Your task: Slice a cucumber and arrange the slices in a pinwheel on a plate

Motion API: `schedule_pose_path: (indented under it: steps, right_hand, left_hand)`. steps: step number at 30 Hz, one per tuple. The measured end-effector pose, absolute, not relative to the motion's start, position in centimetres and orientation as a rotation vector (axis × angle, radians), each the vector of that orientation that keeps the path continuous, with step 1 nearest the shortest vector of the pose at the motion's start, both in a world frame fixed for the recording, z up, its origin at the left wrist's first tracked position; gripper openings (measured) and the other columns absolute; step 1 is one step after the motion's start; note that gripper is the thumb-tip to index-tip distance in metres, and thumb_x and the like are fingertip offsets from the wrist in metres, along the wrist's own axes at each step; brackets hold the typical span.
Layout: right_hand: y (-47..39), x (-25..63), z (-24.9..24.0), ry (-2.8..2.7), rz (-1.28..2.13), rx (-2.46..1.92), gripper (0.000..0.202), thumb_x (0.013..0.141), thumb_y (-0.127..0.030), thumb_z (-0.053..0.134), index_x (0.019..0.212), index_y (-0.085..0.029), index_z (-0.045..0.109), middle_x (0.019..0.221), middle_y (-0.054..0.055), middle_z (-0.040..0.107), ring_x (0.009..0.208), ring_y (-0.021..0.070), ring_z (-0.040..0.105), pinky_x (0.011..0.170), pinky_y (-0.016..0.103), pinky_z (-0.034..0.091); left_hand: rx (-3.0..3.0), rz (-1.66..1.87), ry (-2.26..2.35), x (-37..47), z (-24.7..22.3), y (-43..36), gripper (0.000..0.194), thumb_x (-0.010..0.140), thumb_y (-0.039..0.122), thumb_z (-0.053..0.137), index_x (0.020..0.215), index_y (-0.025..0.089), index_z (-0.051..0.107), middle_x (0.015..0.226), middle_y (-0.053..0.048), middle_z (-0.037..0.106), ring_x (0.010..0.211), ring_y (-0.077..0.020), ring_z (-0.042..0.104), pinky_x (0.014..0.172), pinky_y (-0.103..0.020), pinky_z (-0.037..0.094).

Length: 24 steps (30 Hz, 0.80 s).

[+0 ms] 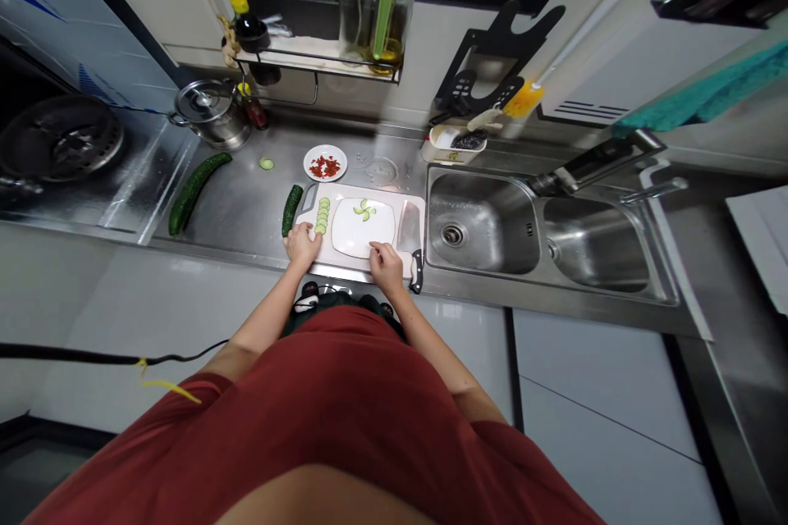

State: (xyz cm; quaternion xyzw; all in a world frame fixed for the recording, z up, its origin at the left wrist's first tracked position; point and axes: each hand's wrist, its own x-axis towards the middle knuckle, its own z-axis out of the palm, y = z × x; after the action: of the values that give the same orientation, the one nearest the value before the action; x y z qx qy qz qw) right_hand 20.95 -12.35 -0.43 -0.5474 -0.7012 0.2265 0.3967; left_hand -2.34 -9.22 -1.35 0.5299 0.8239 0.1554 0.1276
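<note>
A white cutting board (410, 195) bears a squarish white plate (363, 239), with several green cucumber slices (364, 210) fanned out near its top. Left of the plate, more cucumber slices (322, 215) form an overlapping row. My left hand (301, 246) rests at the board's lower left, thumb and fingers apart beside the row's near end. Over the plate's lower right edge is my right hand (387, 269), its fingers curled in a pinch; whatever they hold is too small to make out. A kitchen knife (409, 225) lies on the board's right side, black handle toward me.
A cut cucumber (292, 210) lies left of the board, a whole one (195, 190) farther left. Behind are a cucumber end (266, 164) and a dish of red pieces (325, 163). A double sink (486, 217) is right; a lidded pot (213, 113) stands back left.
</note>
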Motion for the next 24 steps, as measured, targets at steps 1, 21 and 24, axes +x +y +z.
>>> schedule_pose_path:
  steps: [1, 21, 24]
  right_hand:
    - [-12.36, 21.05, -0.50, -1.772, 0.572, -1.386, 0.025, 0.093, -0.024, 0.043, 0.103, -0.020, 0.065, 0.088, 0.005, 0.064, 0.067, 0.0149, 0.056, 0.068, 0.027, 0.046]
    - [-12.30, 22.03, -0.39, -1.728, 0.560, -1.419, 0.026, 0.092, -0.026, 0.042, 0.102, -0.019, 0.065, 0.086, 0.005, 0.063, 0.064, 0.0149, 0.054, 0.068, 0.028, 0.046]
    - [-12.30, 22.04, -0.54, -1.729, 0.561, -1.418, 0.026, 0.092, -0.026, 0.042, 0.102, -0.019, 0.065, 0.085, 0.005, 0.063, 0.064, 0.0152, 0.054, 0.068, 0.029, 0.046]
  left_hand:
    - [1.550, 0.449, 2.392, -2.36, -1.41, -9.21, 0.031, 0.082, 0.037, 0.057, 0.109, 0.021, 0.062, 0.107, -0.011, 0.062, 0.105, -0.0294, 0.056, 0.090, -0.040, 0.037]
    - [1.361, 0.548, 2.338, -1.64, -0.89, -8.71, 0.019, 0.083, 0.029, 0.056, 0.101, 0.026, 0.060, 0.092, -0.001, 0.070, 0.088, -0.0205, 0.063, 0.072, -0.028, 0.040]
    - [1.338, 0.534, 2.338, -1.78, -0.78, -8.67, 0.022, 0.081, 0.027, 0.056, 0.103, 0.027, 0.062, 0.091, 0.000, 0.071, 0.086, -0.0202, 0.063, 0.072, -0.027, 0.041]
